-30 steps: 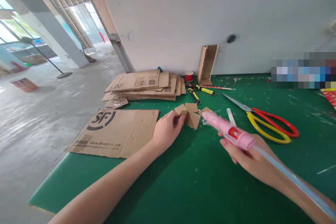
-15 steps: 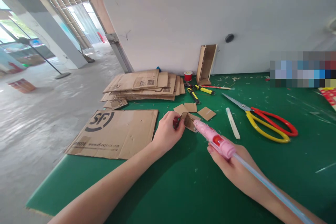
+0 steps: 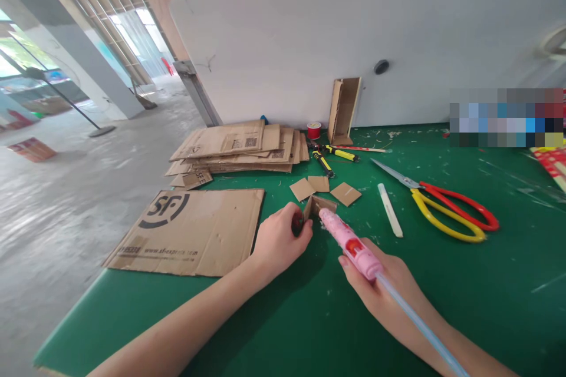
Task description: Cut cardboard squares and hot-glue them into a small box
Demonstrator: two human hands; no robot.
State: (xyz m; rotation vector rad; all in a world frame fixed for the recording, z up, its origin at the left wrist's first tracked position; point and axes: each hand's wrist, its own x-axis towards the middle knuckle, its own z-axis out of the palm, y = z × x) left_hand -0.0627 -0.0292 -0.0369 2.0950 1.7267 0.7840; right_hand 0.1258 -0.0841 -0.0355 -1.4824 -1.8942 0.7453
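Note:
My left hand [image 3: 285, 235] pinches a small folded piece of cardboard [image 3: 326, 205] whose sides stand up at an angle. A pink hot glue gun [image 3: 347, 241] fills my right hand [image 3: 393, 280], its fingers wrapped round the handle. The gun's nozzle points into the inner corner of the cardboard piece; I cannot tell whether it touches. From the gun's rear runs a long clear glue stick [image 3: 418, 321]. Just behind the held piece lie small cardboard squares, one of them [image 3: 346, 194] a little to the right.
On the green table [image 3: 274, 330] lie red-and-yellow scissors [image 3: 455, 212], a white utility knife [image 3: 390, 210], pliers [image 3: 324, 163], a printed cardboard sheet [image 3: 207, 230] and a cardboard stack [image 3: 234, 144]. A tall open cardboard box [image 3: 344, 111] and a red spool [image 3: 313, 131] stand by the white board [image 3: 283, 41].
The glue gun's nozzle has moved slightly left and down, deeper into the corner of the cardboard piece. That piece is turned more upright in my left hand. The whole view has shifted a little.

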